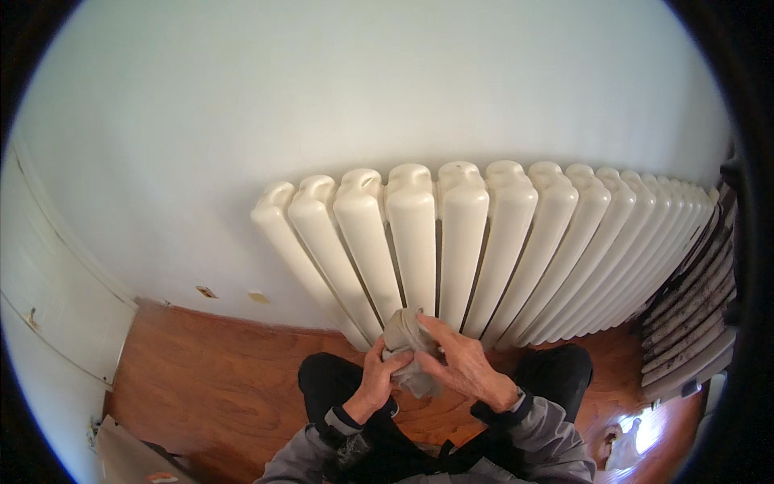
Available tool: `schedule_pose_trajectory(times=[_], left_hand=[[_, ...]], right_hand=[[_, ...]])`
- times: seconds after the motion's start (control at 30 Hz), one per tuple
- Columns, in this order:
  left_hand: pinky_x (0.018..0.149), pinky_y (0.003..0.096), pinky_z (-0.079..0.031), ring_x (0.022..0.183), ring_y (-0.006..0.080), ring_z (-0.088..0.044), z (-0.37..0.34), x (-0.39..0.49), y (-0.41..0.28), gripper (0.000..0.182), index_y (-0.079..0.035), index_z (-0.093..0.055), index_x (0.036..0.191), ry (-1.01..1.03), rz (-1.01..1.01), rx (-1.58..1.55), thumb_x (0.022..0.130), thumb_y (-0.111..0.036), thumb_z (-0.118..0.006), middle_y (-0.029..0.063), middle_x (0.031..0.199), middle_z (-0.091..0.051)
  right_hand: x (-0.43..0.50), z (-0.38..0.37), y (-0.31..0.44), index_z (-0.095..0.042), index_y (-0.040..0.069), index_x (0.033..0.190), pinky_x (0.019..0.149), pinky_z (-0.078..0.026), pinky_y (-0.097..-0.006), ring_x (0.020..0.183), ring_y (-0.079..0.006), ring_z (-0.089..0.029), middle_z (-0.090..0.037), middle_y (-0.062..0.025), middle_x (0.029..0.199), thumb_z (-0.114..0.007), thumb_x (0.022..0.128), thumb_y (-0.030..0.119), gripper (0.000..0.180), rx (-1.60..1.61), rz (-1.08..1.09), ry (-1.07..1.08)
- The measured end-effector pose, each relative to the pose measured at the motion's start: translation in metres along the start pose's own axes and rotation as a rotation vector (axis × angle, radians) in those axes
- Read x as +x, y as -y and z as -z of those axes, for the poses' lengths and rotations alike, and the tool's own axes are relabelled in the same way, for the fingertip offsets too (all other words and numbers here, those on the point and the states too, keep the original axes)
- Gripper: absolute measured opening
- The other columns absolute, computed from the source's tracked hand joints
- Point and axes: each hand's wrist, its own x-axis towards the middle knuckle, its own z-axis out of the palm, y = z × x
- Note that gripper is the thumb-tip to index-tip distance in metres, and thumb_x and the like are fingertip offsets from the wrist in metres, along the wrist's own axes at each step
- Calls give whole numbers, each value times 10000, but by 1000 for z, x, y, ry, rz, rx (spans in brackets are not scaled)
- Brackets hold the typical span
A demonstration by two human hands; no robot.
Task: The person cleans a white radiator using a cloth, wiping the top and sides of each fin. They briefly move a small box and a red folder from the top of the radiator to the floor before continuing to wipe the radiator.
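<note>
A crumpled grey-beige cloth (406, 336) is bunched between both hands, low in front of a cream-white column radiator (462, 212). My left hand (380, 378) grips the cloth from its left side, thumb across the front. At the right side, my right hand (462, 362) has its thumb and fingers on the cloth, the index fingertip near its top. A loose end of the cloth hangs below the hands. Whether the cloth touches the radiator columns behind it cannot be told.
The radiator stands along a pale wall (363, 78) with wall sockets (207, 292) low at left. My bent knees rest over a reddish wood floor (224, 375). A white door or cabinet (60, 260) stands left, a dusty ribbed object (689, 327) right, a plastic bag (624, 448) lower right.
</note>
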Motion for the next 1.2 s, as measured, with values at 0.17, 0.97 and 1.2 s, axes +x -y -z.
schedule_pose_trajectory(times=[0.17, 0.97, 1.2], left_hand=[[946, 361, -566, 1073, 198, -694, -10, -11, -50, 512, -6, -609, 1396, -220, -220, 283, 933, -126, -793, 82, 1221, -715], [1063, 404, -446, 1186, 285, -557, -10, 47, -149, 507, 54, -603, 1259, -640, -810, 808, 907, -222, -843, 151, 1257, -566], [1109, 415, -443, 1242, 297, -572, -26, 58, -175, 669, 34, -531, 1479, -843, -1090, 889, 932, -221, -821, 155, 1270, -611]], right_hand=[[-32, 28, -65, -563, 53, 1462, 792, -626, -437, 917, -379, -771, -747, -202, 1175, -710, 986, 167, 511, -28, -284, -48], [-70, -16, -117, -612, 83, 1296, 783, -563, -492, 977, -381, -714, -707, -176, 1037, -699, 987, 244, 359, -335, 48, 319], [-65, -20, -117, -618, 88, 1207, 708, -558, -453, 873, -368, -708, -683, -146, 913, -717, 984, 263, 301, -395, 2, 422]])
